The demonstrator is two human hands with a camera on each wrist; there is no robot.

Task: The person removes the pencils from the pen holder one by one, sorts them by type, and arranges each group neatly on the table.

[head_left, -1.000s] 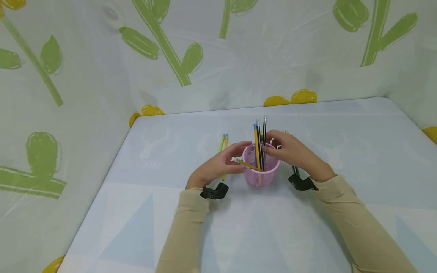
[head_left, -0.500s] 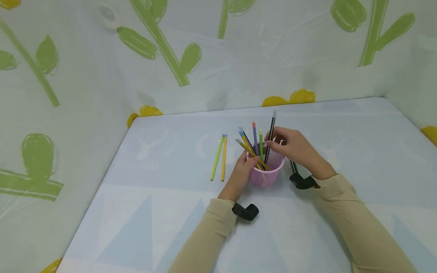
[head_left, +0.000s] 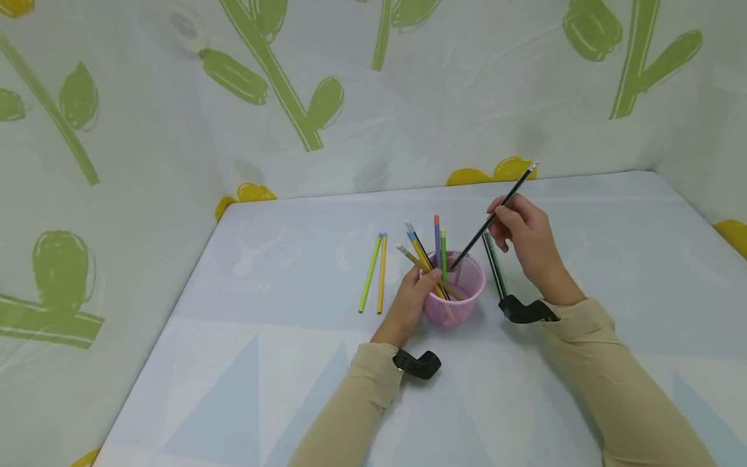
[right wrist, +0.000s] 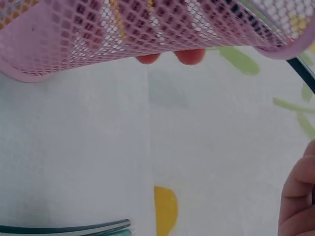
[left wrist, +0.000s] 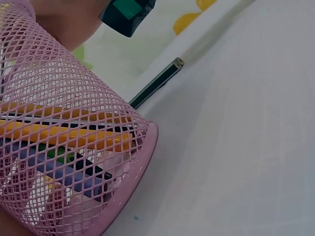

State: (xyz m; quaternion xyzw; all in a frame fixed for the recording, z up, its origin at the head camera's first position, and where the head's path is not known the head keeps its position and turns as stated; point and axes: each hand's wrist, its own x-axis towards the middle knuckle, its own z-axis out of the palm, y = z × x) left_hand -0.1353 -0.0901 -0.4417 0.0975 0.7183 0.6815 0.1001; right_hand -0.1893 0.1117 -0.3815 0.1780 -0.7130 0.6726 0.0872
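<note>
In the head view my left hand (head_left: 408, 301) grips the left side of a pink mesh pencil cup (head_left: 452, 316), thumb over the rim. Several pencils lean inside it, among them a purple pencil (head_left: 437, 237) and a green pencil (head_left: 443, 250). Above the cup's right side my right hand (head_left: 528, 243) pinches a black pencil (head_left: 474, 241) slantwise, its lower end within the rim. The left wrist view shows the mesh cup (left wrist: 44, 64) close up with pencils behind its wall. Two fingertips of the left hand show below the cup (right wrist: 113, 34) in the right wrist view.
Left of the cup, a lime-green pencil (head_left: 370, 272) and a yellow pencil (head_left: 382, 275) lie side by side on the table (head_left: 280, 376). Dark green pencils (head_left: 494, 264) lie to the right, partly behind the right wrist camera (head_left: 522, 311). Patterned fabric walls (head_left: 146, 130) stand behind and left.
My left hand has moved right and taken hold of the cup. My right hand has drawn the black pencil up and rightward, tilting it. The other pencils have spread apart in the cup.
</note>
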